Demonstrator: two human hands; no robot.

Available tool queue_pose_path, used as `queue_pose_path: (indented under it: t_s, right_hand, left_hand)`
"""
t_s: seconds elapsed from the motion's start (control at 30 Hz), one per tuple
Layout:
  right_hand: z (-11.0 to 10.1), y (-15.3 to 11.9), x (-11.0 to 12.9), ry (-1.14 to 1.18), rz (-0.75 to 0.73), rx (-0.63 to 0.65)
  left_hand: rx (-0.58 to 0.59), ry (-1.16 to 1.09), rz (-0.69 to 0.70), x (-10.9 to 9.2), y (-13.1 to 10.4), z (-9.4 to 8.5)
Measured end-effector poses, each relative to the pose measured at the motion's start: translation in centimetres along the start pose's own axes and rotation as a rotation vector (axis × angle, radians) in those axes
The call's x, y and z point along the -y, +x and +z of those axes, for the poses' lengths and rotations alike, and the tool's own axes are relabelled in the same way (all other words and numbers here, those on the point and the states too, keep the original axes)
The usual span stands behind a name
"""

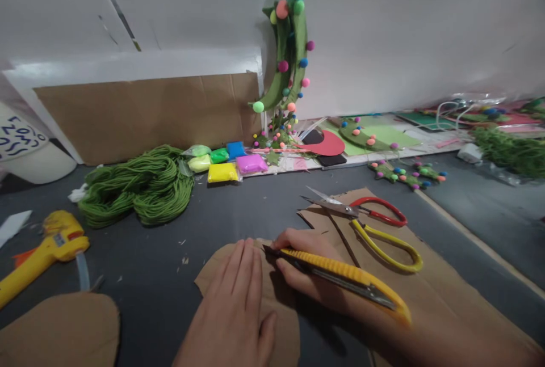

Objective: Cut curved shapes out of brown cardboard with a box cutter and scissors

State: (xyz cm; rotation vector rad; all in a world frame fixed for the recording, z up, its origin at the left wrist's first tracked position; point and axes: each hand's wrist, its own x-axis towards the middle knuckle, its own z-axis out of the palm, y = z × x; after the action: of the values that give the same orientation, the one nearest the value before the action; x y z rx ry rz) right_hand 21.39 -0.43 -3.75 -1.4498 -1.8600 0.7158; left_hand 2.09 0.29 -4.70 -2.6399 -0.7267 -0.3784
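Your left hand [236, 304] lies flat, fingers straight and close together, on top of a rounded cardboard piece [279, 313] at the near middle of the table [162, 276]. Your right hand [313, 289] is closed around a yellow utility knife [340, 271], its handle slanting back toward the near right. The blade points left, just beside your left fingertips, at the far part of the cardboard piece; you cannot tell from this view whether it touches the cardboard.

To the right of your hands, a larger cardboard sheet [409, 299] stretches toward the near right. Scissors [355, 212] with one red and one yellow handle lie on its far part, blades parted. At the near left is another cardboard piece [63, 327] with a curved edge, and beyond it a yellow glue gun [55, 242].

Farther off on the left sits a bundle of green yarn [140, 188], with small coloured packets [222, 172] just to its right. Behind them a cardboard panel [149, 114] stands upright near the wall. At the far middle, a green ornament [279, 77] dotted with coloured balls stands up, and a red paper shape [326, 143] lies to the right of its base.
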Motion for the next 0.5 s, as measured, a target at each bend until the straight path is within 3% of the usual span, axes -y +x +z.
queue_pose_path:
  t_s: [0.5]
  right_hand:
    - [-0.32, 0.02, 0.55, -0.040, -0.024, 0.048]
  left_hand:
    - [0.037, -0.016, 0.006, -0.01, -0.16, 0.08]
